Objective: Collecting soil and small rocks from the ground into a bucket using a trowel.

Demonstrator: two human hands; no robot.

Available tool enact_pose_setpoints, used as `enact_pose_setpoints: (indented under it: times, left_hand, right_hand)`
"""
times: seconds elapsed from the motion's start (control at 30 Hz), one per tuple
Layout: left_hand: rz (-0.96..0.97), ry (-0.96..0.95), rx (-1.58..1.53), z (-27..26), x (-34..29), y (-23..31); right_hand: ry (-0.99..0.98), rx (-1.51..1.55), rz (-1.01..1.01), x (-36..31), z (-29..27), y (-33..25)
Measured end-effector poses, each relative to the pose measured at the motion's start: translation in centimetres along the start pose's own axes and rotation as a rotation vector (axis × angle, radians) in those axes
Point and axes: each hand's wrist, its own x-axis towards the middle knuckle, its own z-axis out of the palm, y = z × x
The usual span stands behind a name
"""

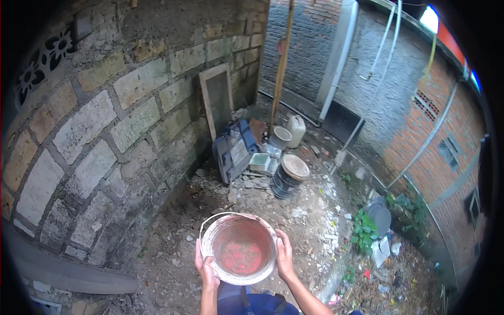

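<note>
Cradling the reddish bucket [240, 251] over rubbly ground [170, 252], the left hand [206, 269] and right hand [284, 257] clasped opposite sides: light, stiff, gritty rather than slick, it seemed, best gripped beneath the rim [242, 280]!

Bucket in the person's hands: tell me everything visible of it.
The round bucket looks plastic, reddish inside, with a pale, crusted rim and grey-brown residue on its bottom. Its thin handle arcs along the rim's far left. Mouth up, it is held above rubbly ground, the left grip and right grip touching opposite sides. Its outside is mostly hidden.
</note>
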Motion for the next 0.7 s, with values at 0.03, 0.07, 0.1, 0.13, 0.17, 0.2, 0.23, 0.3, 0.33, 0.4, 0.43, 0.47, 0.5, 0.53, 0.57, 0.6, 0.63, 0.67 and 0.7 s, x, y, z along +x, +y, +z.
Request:
enact_pose_setpoints:
  times: [0.03, 0.07, 0.1, 0.13, 0.17, 0.2, 0.23, 0.3, 0.33, 0.4, 0.43, 0.47, 0.5, 0.53, 0.57, 0.6, 0.63, 0.67, 0.7]
  left_hand:
    - [0.009, 0.019, 0.000, 0.2, 2.4, -0.2]
    - [0.013, 0.010, -0.019, 0.2, 5.0, -0.6]
    - [0.007, 0.014, -0.037, -0.3, 6.6, -1.1]
    - [0.016, 0.016, -0.030, 0.3, 8.6, -0.2]
    - [0.023, 0.043, -0.042, -0.4, 9.9, -0.4]
    - [0.033, 0.059, -0.061, 0.2, 11.5, 0.0]
    - [0.033, 0.077, -0.065, 0.3, 13.3, 0.7]
    - [-0.020, 0.123, -0.096, 0.5, 16.8, 2.8]
    - [-0.025, 0.139, -0.100, 0.8, 18.0, 3.6]
    - [0.018, 0.152, -0.092, 1.0, 19.9, 4.7]
    - [0.014, 0.177, -0.096, 1.0, 20.7, 5.0]
    - [0.025, 0.194, -0.126, 0.9, 21.5, 5.1]
    - [0.040, 0.207, -0.156, 0.8, 22.6, 5.1]
    - [0.044, 0.231, -0.161, 0.7, 23.4, 5.0]
    - [0.049, 0.270, -0.166, 0.6, 24.1, 4.8]
    - [0.057, 0.311, -0.173, 0.6, 24.7, 4.4]
    - [0.063, 0.340, -0.180, 0.3, 25.3, 3.7]
    - [0.090, 0.378, -0.185, -0.2, 25.9, 2.8]
    - [0.113, 0.418, -0.191, -0.6, 26.5, 2.0]
  right_hand:
    - [-0.014, -0.001, -0.009, 2.2, 1.3, 0.4]
    - [-0.034, 0.002, -0.006, 4.5, 2.7, 0.7]
    - [-0.020, -0.013, 0.017, 6.3, 3.9, 0.6]
    - [-0.004, -0.027, 0.039, 7.8, 5.3, 0.2]
    - [-0.030, 0.009, 0.084, 9.1, 6.6, 0.0]
    - [-0.046, 0.004, 0.089, 10.7, 7.8, -0.3]
    - [-0.077, -0.023, 0.075, 12.3, 9.1, -0.4]
    - [-0.121, -0.074, 0.058, 15.4, 11.3, -0.7]
    - [-0.134, -0.083, 0.068, 16.6, 12.3, -0.9]
    - [-0.173, -0.114, 0.067, 18.8, 14.0, -1.7]
    - [-0.194, -0.123, 0.078, 19.8, 14.8, -2.2]
    - [-0.227, -0.148, 0.078, 20.9, 15.6, -2.7]
    - [-0.258, -0.170, 0.073, 22.2, 16.6, -3.1]
    - [-0.281, -0.176, 0.078, 23.3, 17.4, -2.9]
    - [-0.300, -0.166, 0.096, 24.4, 18.1, -2.5]
    - [-0.321, -0.158, 0.112, 25.7, 18.7, -2.0]
    - [-0.350, -0.165, 0.116, 27.0, 19.3, -1.1]
    - [-0.407, -0.186, 0.118, 28.5, 19.9, 0.0]
    - [-0.462, -0.209, 0.122, 29.8, 20.4, 1.3]
